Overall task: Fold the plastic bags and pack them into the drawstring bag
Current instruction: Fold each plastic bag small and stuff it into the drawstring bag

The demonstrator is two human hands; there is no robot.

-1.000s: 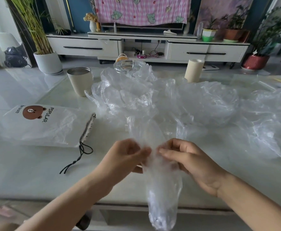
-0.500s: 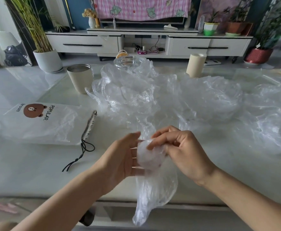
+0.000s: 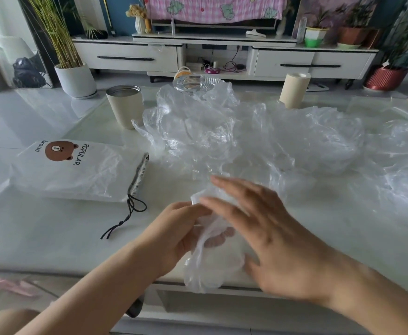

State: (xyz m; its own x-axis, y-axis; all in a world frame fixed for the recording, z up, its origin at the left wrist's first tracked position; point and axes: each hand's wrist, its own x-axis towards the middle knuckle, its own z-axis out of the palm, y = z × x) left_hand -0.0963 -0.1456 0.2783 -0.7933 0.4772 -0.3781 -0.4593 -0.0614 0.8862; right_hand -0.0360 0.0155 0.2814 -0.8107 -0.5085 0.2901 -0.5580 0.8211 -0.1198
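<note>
Fingers (image 3: 188, 210) of my left hand (image 3: 174, 235) are curled round a crumpled clear plastic bag (image 3: 210, 269), gripping its upper part while its tail hangs down past the near edge of the surface (image 3: 53, 238). My right hand (image 3: 270, 238) lies across the top of the wad with its fingers (image 3: 232, 187) straight and spread. They are blurred, so I cannot tell whether they press the plastic or only skim it.

I judge that I am midway through folding this one bag, gathering it into a small bundle; nothing seems packed yet. Just beyond both sets of fingers the loose bags (image 3: 222, 131) are heaped, spreading far to the right. Well to the left of my left fingers the drawstring bag (image 3: 77, 170) lies flat, its mouth facing them and its black cord (image 3: 130, 213) trailing toward me.

Next I need to flatten the air out, tuck the hanging tail up into the bundle, and hold it tight, since thin film springs open readily. Then one hand must open the drawstring mouth.

Past the heap stand a beige cup (image 3: 124, 106), a glass dish (image 3: 195, 82) and a paper roll (image 3: 293, 89).
</note>
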